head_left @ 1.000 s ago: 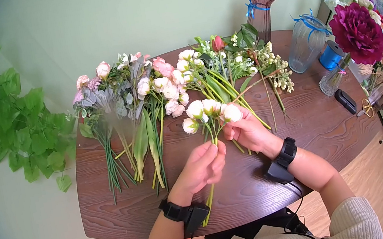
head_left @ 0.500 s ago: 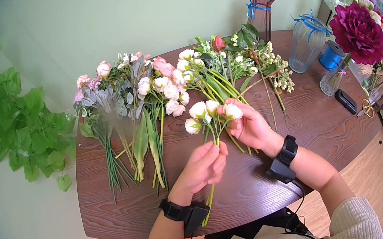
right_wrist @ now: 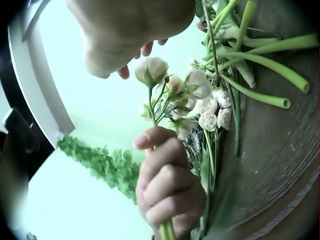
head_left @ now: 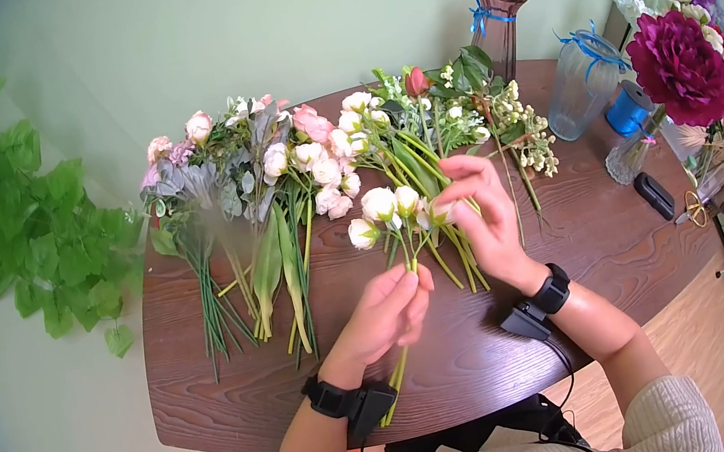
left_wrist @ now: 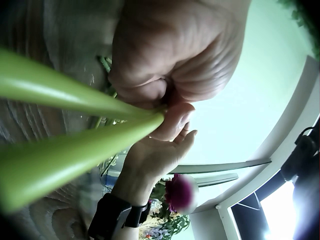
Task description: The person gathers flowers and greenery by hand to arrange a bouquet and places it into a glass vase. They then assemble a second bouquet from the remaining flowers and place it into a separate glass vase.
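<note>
My left hand (head_left: 384, 313) grips the stems of a small bunch of white rose-like flowers (head_left: 380, 206) just below where they branch. Two thick green stems (left_wrist: 75, 145) run out of that fist in the left wrist view. Beside the rightmost bloom is my right hand (head_left: 496, 227), fingers loosely extended and spread, its thumb overlapping the bloom in the head view. From the right wrist, the nearest white bloom (right_wrist: 151, 71) shows below the fingertips, and the left hand's fingers curl round the stems beneath.
Pink and white flowers (head_left: 324, 173) and greenery lie in a row behind the hands. A purple glass vase (head_left: 497, 31), a clear vase (head_left: 582, 84), blue ribbon spool (head_left: 628, 107) and gold-handled scissors (head_left: 695, 208) are at the right. Leafy vines (head_left: 24, 206) hang on the left wall.
My right hand has come off the rightmost bloom, its fingers opening and lifting up and to the right. The left hand keeps its grip on the stems, nearly still.
</note>
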Action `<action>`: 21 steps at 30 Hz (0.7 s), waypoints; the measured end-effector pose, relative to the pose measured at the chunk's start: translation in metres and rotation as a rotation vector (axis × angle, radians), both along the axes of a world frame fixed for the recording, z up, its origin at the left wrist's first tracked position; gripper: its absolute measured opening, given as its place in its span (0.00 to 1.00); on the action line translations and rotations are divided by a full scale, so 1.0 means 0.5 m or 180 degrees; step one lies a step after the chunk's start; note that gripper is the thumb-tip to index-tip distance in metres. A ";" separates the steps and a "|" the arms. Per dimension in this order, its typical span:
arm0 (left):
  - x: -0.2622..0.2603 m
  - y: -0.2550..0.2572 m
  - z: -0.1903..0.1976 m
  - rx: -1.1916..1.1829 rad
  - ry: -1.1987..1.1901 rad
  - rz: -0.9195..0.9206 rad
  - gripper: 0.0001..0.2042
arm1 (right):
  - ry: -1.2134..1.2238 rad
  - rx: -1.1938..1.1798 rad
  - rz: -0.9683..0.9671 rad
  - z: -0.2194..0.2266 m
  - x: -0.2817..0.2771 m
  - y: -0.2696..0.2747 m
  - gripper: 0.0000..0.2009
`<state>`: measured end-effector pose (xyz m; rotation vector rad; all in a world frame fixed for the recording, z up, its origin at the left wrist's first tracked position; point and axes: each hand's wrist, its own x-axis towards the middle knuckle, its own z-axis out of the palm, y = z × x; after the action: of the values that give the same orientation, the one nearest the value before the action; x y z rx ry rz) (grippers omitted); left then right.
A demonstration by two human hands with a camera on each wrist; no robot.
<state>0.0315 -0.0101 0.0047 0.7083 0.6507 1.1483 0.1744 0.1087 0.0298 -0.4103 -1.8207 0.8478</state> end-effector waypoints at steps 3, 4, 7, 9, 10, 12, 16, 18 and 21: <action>0.000 0.001 -0.003 0.0046 0.0077 0.0077 0.12 | -0.0683 0.1059 -0.0053 0.014 -0.004 -0.012 0.08; 0.000 0.001 -0.003 0.0082 0.0125 0.0114 0.12 | -0.0797 0.1093 0.0026 0.012 -0.006 -0.011 0.11; -0.001 0.001 -0.006 0.0121 0.0205 0.0123 0.12 | -0.0897 0.1202 0.0101 0.011 -0.009 -0.013 0.11; -0.001 0.002 -0.008 0.0129 0.0217 0.0124 0.12 | -0.0951 0.1212 0.0117 0.013 -0.009 -0.013 0.12; -0.001 0.002 -0.009 0.0134 0.0232 0.0120 0.12 | -0.0940 0.1138 0.0164 0.010 -0.010 -0.012 0.12; 0.000 0.002 -0.007 0.0137 0.0276 0.0117 0.12 | -0.0927 0.1063 0.0213 0.004 -0.011 -0.009 0.12; 0.000 0.001 -0.004 0.0152 0.0377 0.0106 0.11 | -0.0933 0.0895 0.0380 0.003 -0.009 -0.006 0.13; 0.000 0.001 -0.005 0.0148 0.0399 0.0093 0.11 | -0.0971 0.0964 0.0400 0.004 -0.009 -0.005 0.13; 0.001 0.001 -0.006 0.0142 0.0465 0.0076 0.11 | -0.0897 0.0941 0.0345 -0.001 -0.010 -0.004 0.12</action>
<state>0.0319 -0.0093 0.0016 0.8298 0.7599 1.1433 0.1693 0.1065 0.0295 -0.2515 -2.2082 0.6007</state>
